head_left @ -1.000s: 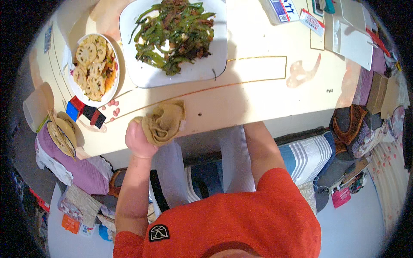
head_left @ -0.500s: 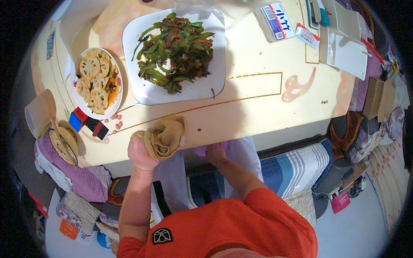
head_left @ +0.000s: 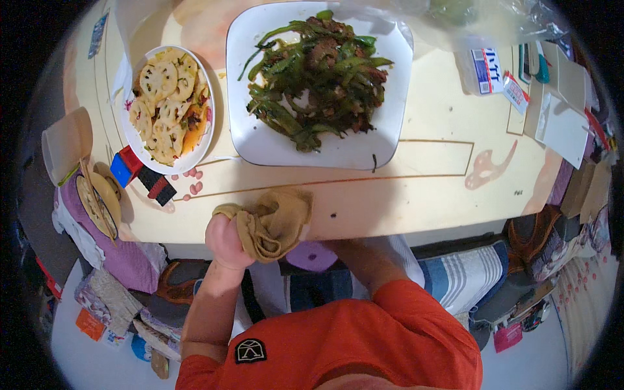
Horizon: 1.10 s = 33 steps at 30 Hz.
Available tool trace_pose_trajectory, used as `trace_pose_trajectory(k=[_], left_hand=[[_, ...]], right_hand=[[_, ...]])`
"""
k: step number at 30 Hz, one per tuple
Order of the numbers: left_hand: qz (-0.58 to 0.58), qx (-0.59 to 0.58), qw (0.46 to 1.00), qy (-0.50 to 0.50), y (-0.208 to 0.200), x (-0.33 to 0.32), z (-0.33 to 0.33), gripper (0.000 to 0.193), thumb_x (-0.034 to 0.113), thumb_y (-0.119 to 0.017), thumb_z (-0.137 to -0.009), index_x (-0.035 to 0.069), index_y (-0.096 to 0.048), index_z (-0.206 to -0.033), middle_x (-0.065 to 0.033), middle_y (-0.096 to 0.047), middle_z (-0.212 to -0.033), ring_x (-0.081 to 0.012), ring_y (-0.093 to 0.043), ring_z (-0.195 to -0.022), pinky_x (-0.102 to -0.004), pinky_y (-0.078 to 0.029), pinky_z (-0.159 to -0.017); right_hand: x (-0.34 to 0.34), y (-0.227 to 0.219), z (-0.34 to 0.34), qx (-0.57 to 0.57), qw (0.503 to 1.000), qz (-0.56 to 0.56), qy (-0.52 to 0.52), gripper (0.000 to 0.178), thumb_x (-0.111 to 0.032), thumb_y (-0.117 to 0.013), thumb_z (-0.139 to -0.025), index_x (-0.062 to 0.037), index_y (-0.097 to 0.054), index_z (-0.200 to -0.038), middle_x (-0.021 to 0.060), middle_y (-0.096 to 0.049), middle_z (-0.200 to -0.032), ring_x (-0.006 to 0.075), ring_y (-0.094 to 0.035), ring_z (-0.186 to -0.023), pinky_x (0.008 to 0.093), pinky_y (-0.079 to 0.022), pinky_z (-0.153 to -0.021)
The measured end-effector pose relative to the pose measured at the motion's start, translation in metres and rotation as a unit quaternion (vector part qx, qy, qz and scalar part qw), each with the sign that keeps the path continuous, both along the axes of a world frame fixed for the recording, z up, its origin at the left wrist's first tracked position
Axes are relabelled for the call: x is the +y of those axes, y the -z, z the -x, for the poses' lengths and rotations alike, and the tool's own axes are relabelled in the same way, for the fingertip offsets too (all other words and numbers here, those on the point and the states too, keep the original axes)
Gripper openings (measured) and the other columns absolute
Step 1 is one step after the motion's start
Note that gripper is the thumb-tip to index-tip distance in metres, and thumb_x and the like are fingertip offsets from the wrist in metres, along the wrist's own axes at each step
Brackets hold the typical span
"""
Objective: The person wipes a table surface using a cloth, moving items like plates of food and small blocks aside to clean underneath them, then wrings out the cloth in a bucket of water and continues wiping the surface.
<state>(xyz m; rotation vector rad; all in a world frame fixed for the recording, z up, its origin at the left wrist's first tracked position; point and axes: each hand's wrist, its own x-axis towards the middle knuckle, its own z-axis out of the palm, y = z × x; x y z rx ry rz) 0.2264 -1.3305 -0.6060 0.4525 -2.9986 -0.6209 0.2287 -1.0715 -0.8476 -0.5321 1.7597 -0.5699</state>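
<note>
My left hand [head_left: 227,243] is closed round a crumpled olive-brown cloth [head_left: 276,224], which lies bunched on the near edge of the table. My right forearm [head_left: 367,263] reaches forward to the table's front edge, and its hand is hidden there. Close to that wrist, below the edge, a purple rounded thing [head_left: 311,255] shows over my lap. Beyond the cloth stands a large white square plate [head_left: 244,140] heaped with green peppers and browned meat [head_left: 318,84]. Left of it is a white oval dish [head_left: 207,140] of sliced lotus root [head_left: 159,84].
A blue, red and black block-like object [head_left: 143,174] lies near the left edge beside small pinkish-red pieces [head_left: 190,185]. Clear plastic film [head_left: 481,23] covers the far right. A labelled packet [head_left: 484,68] and white box [head_left: 559,127] sit there. A striped cushion [head_left: 465,276] is right of me.
The whole view has shifted, so the table things appear farther right and the plate larger. My right hand has slipped out of sight at the table edge, and more of the purple thing shows.
</note>
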Motion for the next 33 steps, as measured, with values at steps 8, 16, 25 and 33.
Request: trace_pose_trajectory(k=[8,16,25,33], left_hand=[[0.006,0.080,0.997,0.017,0.000,0.001,-0.007,0.033,0.026,-0.076,-0.068,0.004,-0.064,-0.089,-0.0143,-0.058,-0.077,-0.0344,-0.057,-0.066,-0.0405,-0.047,-0.057],[0.069,0.109,0.991,-0.024,-0.001,0.000,0.018,0.022,0.019,-0.065,-0.072,0.004,-0.056,-0.085,-0.0157,-0.054,-0.080,-0.0382,-0.055,-0.077,-0.0443,-0.047,-0.065],[0.030,0.227,0.973,-0.018,-0.007,0.003,0.020,0.021,0.019,-0.063,-0.073,0.006,-0.055,-0.088,-0.0144,-0.056,-0.086,-0.0361,-0.057,-0.081,-0.0456,-0.049,-0.072],[0.072,0.213,0.974,-0.037,-0.002,0.014,0.011,0.022,0.019,-0.059,-0.077,0.005,-0.056,-0.094,-0.0157,-0.059,-0.092,-0.0357,-0.059,-0.087,-0.0459,-0.049,-0.076]], right_hand=[[-0.103,0.022,0.027,-0.029,0.944,0.039,-0.327,0.054,-0.039,-0.064,-0.083,-0.0067,-0.056,-0.126,0.0145,-0.058,-0.126,0.0295,-0.054,-0.116,0.0415,-0.043,-0.099],[-0.120,-0.035,0.060,-0.026,0.845,-0.032,-0.534,0.056,-0.042,-0.064,-0.082,-0.0060,-0.058,-0.124,0.0156,-0.060,-0.124,0.0307,-0.056,-0.114,0.0407,-0.044,-0.097],[-0.088,-0.113,0.054,0.132,0.915,0.054,-0.378,0.062,-0.048,-0.064,-0.083,-0.0035,-0.058,-0.125,0.0198,-0.061,-0.123,0.0369,-0.058,-0.112,0.0436,-0.045,-0.097],[-0.010,-0.240,0.044,0.127,0.967,0.178,-0.133,0.054,-0.039,-0.068,-0.085,-0.0015,-0.058,-0.124,0.0181,-0.066,-0.112,0.0282,-0.063,-0.103,0.0366,-0.050,-0.089]])
